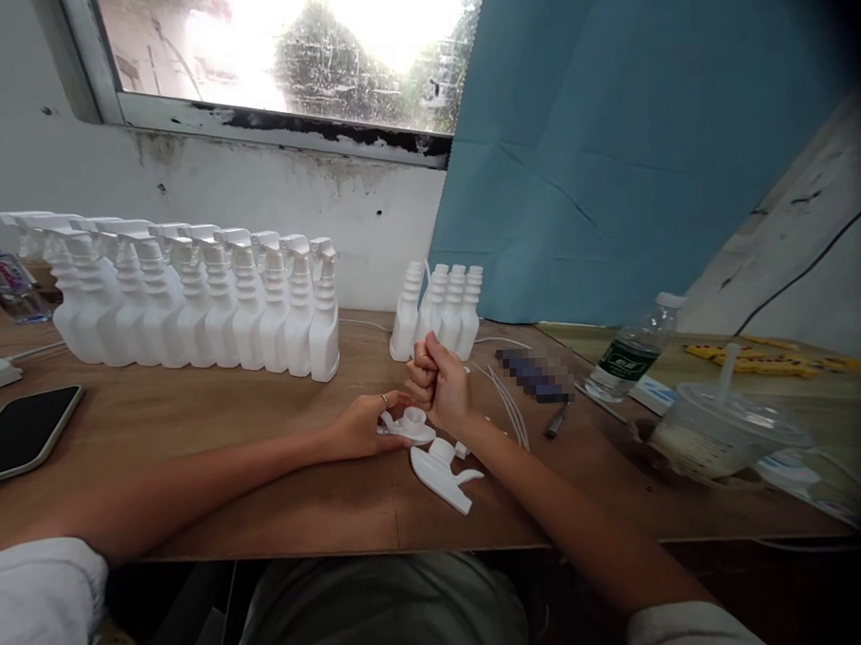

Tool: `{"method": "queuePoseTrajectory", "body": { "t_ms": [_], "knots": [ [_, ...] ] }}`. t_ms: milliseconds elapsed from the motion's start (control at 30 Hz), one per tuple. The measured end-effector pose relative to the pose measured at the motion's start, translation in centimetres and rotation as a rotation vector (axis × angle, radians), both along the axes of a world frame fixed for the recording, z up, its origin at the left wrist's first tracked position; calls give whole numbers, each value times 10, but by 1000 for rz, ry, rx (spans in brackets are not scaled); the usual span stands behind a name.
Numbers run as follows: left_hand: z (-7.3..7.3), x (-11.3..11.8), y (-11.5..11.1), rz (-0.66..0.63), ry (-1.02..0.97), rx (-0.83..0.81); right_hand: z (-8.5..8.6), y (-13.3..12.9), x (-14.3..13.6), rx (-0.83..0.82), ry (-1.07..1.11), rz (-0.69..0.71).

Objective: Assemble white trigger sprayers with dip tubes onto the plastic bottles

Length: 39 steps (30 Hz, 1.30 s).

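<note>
Right hand [444, 384] in a fist

White plastic spray head [413, 426] (partly covered), round collar facing up, held in the left hand [364, 427]

Head-worn, single view. Sits above the near edge of the brown wood-look worktop [283, 529], faces forward and down, across to the far edge and up the stained white wall [253, 173] to the metal-framed window [383, 58]. Near enough for left hand [364, 426] and right hand [444, 388] mid-frame. Wide lens, dark vignette past worktop's right end.
</note>
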<state>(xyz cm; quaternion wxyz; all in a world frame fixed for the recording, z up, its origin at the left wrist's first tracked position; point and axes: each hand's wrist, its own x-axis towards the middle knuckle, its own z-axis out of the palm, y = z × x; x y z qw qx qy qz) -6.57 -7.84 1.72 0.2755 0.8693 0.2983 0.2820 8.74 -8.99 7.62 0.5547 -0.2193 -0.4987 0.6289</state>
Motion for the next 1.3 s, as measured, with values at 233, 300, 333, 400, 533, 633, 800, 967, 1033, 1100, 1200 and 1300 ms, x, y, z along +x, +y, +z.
{"method": "queuePoseTrajectory", "body": {
  "t_ms": [233,300,333,400,533,633,800,967,1033,1100,1200,1300],
  "knots": [
    [-3,0,2,2,-4,17,-6,0,-6,-5,1,-40],
    [-4,0,3,14,-10,24,-7,0,-7,-10,0,-46],
    [-5,0,3,16,-15,23,-8,0,-8,-13,-3,-48],
    [-5,1,3,12,-21,22,-8,-1,-8,-19,-10,-51],
    [-5,0,4,-25,-27,16,-9,-1,-7,-14,-7,-55],
    [-4,0,3,-37,-24,2,-9,-1,-5,-15,-6,-69],
    [-3,0,2,-50,6,4,-11,-2,-5,-28,15,-78],
    [-6,1,6,-95,-11,56,-11,-2,-7,-17,-5,-89],
    [-7,1,7,-104,-12,65,-11,-1,-7,-26,-4,-110],
    [-7,1,7,-116,-10,70,-11,0,-6,-33,-4,-122],
    [-6,1,6,-125,-1,57,-11,0,-6,-29,-22,-119],
    [-7,1,6,-110,5,50,-13,-1,-7,-25,-48,-107]
  ]
}}
